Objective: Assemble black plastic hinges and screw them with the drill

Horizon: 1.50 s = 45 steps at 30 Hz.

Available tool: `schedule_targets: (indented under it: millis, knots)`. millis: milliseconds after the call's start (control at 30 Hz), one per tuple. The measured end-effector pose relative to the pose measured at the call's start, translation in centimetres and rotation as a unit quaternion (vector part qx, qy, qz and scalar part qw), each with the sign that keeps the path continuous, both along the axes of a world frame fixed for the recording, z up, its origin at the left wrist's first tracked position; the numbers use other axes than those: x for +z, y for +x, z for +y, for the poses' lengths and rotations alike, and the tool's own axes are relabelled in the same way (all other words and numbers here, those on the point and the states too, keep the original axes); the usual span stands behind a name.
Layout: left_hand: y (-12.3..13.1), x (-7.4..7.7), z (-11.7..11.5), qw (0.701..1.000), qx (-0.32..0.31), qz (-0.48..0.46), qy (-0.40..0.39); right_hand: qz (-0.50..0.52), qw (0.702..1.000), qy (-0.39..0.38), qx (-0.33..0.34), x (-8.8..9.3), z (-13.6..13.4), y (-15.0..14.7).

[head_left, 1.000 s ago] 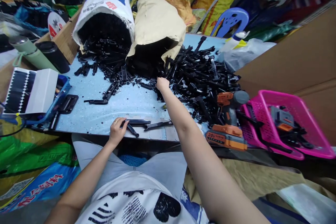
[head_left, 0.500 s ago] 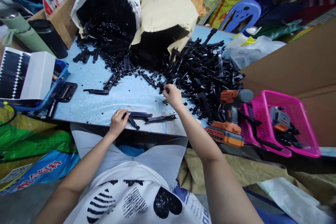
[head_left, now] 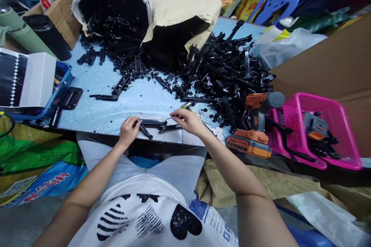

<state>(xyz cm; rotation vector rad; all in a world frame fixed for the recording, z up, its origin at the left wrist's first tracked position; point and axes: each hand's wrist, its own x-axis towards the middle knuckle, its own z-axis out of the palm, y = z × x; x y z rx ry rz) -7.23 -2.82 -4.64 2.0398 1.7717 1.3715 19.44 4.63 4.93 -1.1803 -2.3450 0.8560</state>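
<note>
My left hand (head_left: 129, 131) is closed on one end of a black folding plastic part (head_left: 152, 122), which lies near the front edge of the blue table. A short arm (head_left: 145, 132) of that part angles down toward me. In my right hand (head_left: 187, 121), thumb and fingertips pinch a thin metal pin (head_left: 168, 118) just beyond the part's right end. Another dark bar (head_left: 171, 127) lies partly under my right fingers. Behind that hand sits what looks like a small hammer (head_left: 188, 105), its lower portion partly hidden.
Black parts (head_left: 232, 65) pile up at the right, beside a paper sack (head_left: 185, 0) and a white sack (head_left: 75, 9). An orange cordless drill (head_left: 255, 123) stands next to pink baskets (head_left: 355, 150). At left are a blue tray (head_left: 68, 79) and a black tumbler (head_left: 48, 34).
My right hand has come back from the edge of the pile toward the part, now with a pin at its fingertips. My left hand keeps its hold. The view has shifted slightly.
</note>
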Motion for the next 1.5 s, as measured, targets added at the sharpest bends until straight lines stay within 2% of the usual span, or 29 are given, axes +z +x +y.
schedule_targets:
  millis: [100,200,333,400,467,567,633,767,867,1033,1200,1267,1333,1400,1467,1500]
  knots:
    - [0.0,0.1,0.0,1.000,-0.004,0.000,0.007,-0.016,1.000,-0.012,0.018,-0.5,-1.1,-1.1]
    - [0.0,-0.2,0.1,1.000,-0.008,-0.001,0.006,-0.056,0.997,0.041,0.025,-0.7,-1.2,-1.7]
    - [-0.2,-0.3,0.0,1.000,-0.009,-0.001,0.015,-0.105,0.988,0.080,0.079,-1.2,-1.1,-2.2]
    - [-0.1,0.2,0.0,1.000,-0.001,0.026,0.018,-0.093,0.989,0.088,0.077,-2.1,-1.2,-2.0]
    - [0.4,1.0,0.0,0.996,-0.022,0.088,0.008,-0.039,0.992,0.103,0.061,-3.4,-1.5,-1.4]
    - [1.9,2.5,0.3,0.967,-0.145,0.208,-0.034,0.040,0.989,0.131,0.063,-5.7,-2.2,-0.1]
    - [3.3,3.2,0.7,0.942,-0.202,0.260,-0.069,0.047,0.986,0.145,0.072,-7.1,-2.6,0.6]
    - [5.5,3.4,1.7,0.929,-0.187,0.290,-0.136,0.008,0.983,0.176,0.048,-9.1,-3.1,0.9]
    - [6.0,3.4,1.9,0.932,-0.180,0.278,-0.145,-0.028,0.978,0.199,0.049,-9.5,-2.7,0.9]
    - [5.2,3.8,1.1,0.923,-0.206,0.300,-0.125,-0.107,0.956,0.229,0.152,-7.9,-0.9,2.1]
    - [4.0,3.9,1.2,0.915,-0.192,0.342,-0.098,-0.193,0.936,0.283,0.079,-6.2,-0.7,2.1]
    - [3.3,4.6,1.4,0.920,-0.203,0.326,-0.077,-0.176,0.935,0.295,0.091,-4.7,-1.4,1.7]
    - [2.4,6.1,1.0,0.931,-0.222,0.286,-0.053,-0.124,0.937,0.297,0.138,-2.4,-2.7,1.4]
    - [1.8,8.2,-0.4,0.937,-0.270,0.217,-0.042,-0.040,0.940,0.273,0.199,0.1,-4.4,1.2]
    - [1.8,10.6,-2.7,0.927,-0.349,0.125,-0.058,0.063,0.937,0.216,0.266,1.9,-6.2,0.9]
    - [2.2,11.6,-4.0,0.916,-0.386,0.082,-0.073,0.117,0.929,0.181,0.300,2.2,-7.2,0.5]
